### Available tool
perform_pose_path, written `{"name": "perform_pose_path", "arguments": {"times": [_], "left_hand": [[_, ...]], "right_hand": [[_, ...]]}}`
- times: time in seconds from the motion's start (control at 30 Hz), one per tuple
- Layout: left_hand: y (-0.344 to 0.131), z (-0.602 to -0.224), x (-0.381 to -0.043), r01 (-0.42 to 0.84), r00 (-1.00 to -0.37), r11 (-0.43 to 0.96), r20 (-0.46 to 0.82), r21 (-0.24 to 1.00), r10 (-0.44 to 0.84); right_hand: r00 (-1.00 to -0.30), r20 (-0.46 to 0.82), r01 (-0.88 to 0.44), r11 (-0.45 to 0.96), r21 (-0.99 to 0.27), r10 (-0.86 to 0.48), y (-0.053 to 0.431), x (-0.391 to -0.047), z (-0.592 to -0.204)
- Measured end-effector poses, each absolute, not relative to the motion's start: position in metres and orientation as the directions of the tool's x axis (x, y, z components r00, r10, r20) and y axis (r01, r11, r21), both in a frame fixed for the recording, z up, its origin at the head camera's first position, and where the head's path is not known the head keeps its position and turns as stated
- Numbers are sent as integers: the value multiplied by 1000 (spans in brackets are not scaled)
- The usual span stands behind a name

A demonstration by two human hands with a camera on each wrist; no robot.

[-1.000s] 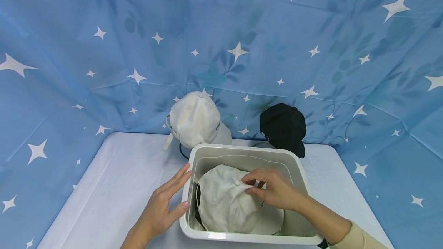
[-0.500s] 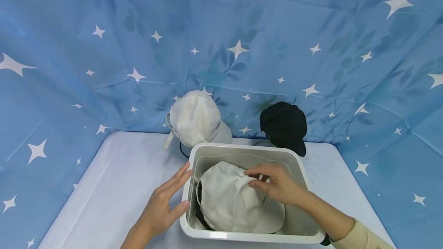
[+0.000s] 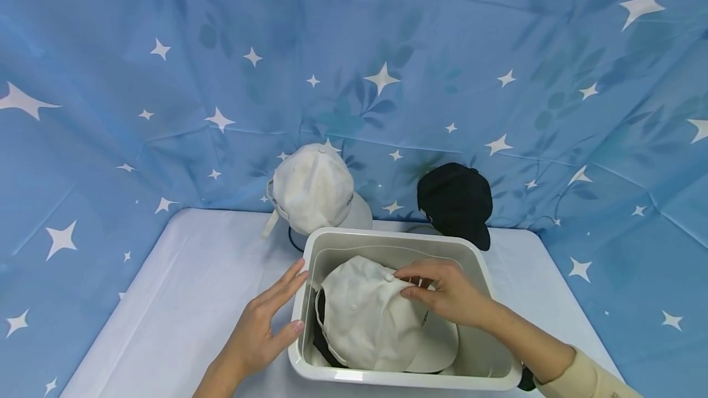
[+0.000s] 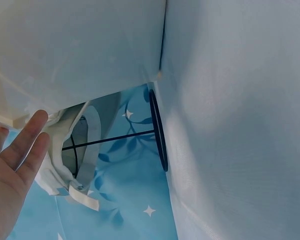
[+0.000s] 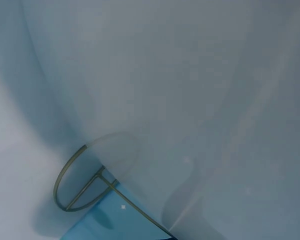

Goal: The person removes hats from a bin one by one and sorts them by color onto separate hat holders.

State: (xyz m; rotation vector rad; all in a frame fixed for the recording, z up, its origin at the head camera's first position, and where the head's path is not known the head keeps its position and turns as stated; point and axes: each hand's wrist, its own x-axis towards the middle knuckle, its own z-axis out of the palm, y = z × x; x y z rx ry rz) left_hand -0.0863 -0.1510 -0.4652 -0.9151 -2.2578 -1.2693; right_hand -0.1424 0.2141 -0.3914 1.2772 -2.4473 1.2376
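A white baseball cap [image 3: 370, 318] lies in the light grey plastic bin [image 3: 409, 381], its brim toward the right. My right hand [image 3: 448, 293] pinches the cloth of its crown near the top button, between thumb and fingers. Something black [image 3: 329, 349] shows from under the cap's left edge, mostly hidden. With fingers spread and fairly straight, my left hand [image 3: 257, 330] touches the bin's left side. In the left wrist view the left hand [image 4: 15, 170] appears beside the bin's wall [image 4: 80, 45]. The right hand is out of sight in the right wrist view.
Behind the bin, another white cap [image 3: 312, 189] hangs on a wire stand with a round black base [image 4: 159, 131]. A black cap [image 3: 453, 201] sits at the back right; a second wire stand [image 5: 72, 172] shows past the bin. Something dark [image 3: 528, 379] lies by the bin's front right corner.
My right hand has shifted slightly up and to the right with the cap's crown, and more of the black thing beneath shows. The left hand has stayed at the bin's side.
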Motion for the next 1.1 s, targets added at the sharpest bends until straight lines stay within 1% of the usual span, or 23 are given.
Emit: {"name": "perform_pose_path", "arguments": {"times": [0.2,0.4,0.73,1.0,1.1], "left_hand": [[-151,-465,-86,701,-712,383,611,601,346],[-150,-464,-85,709,-705,377,620,596,344],[-150,-463,-85,709,-704,376,621,596,344],[-151,-464,-85,707,-707,386,617,593,345],[-151,-465,-85,704,-709,386,614,596,346]], "right_hand": [[-658,399,-706,341,-620,-639,215,-141,-384],[-661,376,-699,349,-625,-650,215,-141,-375],[-606,428,-755,317,-574,-670,214,-143,-363],[-589,454,-778,317,-542,-669,213,-143,-354],[-587,446,-779,321,-539,-676,215,-143,-351]]}}
